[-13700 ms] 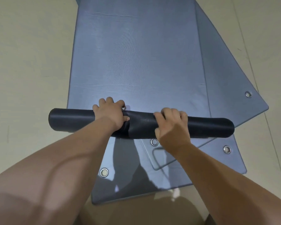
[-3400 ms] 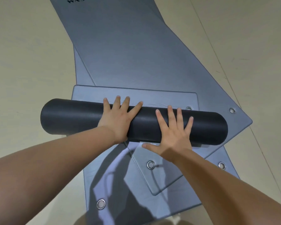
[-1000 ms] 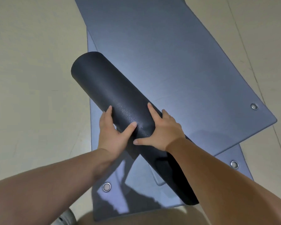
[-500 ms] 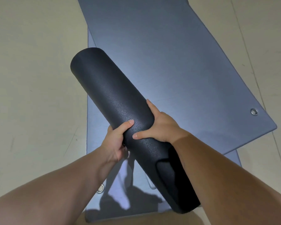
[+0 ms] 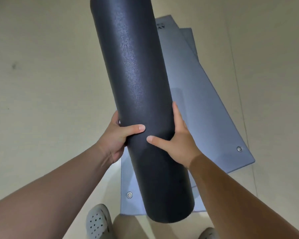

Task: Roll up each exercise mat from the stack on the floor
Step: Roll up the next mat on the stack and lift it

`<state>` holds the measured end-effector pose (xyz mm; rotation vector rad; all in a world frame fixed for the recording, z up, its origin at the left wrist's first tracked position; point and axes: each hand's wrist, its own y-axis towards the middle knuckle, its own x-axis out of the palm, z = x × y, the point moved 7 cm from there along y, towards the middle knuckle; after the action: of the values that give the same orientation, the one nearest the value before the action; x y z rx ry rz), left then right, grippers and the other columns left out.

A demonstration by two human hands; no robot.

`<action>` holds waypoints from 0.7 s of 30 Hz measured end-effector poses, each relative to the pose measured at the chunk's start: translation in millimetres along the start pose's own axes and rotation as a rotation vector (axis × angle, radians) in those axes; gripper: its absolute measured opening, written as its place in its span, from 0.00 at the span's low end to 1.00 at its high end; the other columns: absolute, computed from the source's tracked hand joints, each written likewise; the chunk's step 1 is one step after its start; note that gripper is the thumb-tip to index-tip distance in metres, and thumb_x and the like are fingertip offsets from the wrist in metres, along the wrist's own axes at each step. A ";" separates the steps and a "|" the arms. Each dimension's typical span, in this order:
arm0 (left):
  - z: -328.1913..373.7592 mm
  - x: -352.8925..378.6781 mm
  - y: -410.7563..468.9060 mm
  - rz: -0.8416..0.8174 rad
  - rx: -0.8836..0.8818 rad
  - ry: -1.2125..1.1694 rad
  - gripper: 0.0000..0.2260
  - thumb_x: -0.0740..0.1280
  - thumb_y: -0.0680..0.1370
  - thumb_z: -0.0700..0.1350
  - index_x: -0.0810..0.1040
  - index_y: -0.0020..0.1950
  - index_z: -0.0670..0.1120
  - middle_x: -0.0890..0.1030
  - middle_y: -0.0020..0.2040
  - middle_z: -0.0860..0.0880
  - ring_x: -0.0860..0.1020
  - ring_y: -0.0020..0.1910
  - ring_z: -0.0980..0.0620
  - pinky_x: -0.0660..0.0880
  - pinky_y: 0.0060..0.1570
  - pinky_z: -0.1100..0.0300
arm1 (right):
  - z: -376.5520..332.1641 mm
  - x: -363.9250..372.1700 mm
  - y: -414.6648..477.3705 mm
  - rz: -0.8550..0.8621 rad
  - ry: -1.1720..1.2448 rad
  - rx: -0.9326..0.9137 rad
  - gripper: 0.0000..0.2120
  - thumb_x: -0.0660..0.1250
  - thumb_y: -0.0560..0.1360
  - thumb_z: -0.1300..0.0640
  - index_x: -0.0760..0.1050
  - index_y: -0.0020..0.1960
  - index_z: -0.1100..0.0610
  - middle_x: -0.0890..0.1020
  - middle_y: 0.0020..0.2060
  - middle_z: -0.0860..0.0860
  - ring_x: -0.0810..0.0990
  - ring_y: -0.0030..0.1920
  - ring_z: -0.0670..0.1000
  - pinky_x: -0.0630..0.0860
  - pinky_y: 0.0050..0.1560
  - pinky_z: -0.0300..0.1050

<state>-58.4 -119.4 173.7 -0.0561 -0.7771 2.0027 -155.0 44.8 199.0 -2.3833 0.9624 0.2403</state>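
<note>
Gripping rolled mat from opposite sides, left hand and right hand level, fingers curled round it, long axis near-upright.

Your beige floor carried the flat grey mats, stacked askew; your perforated shoe stood just beside their near corner.
</note>
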 end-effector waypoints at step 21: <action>488.9 -139.9 -315.1 0.019 0.205 -0.106 0.30 0.73 0.70 0.39 0.73 0.72 0.45 0.82 0.65 0.43 0.81 0.64 0.41 0.76 0.62 0.45 | -590.9 60.4 -148.4 -0.160 0.254 -0.291 0.53 0.82 0.71 0.53 0.50 0.82 0.34 0.68 0.74 0.31 0.71 0.70 0.32 0.72 0.71 0.42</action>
<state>92.7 -366.3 697.2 0.1631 -0.6350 2.1068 -32.6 -230.8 731.8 -2.7943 0.8907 0.0170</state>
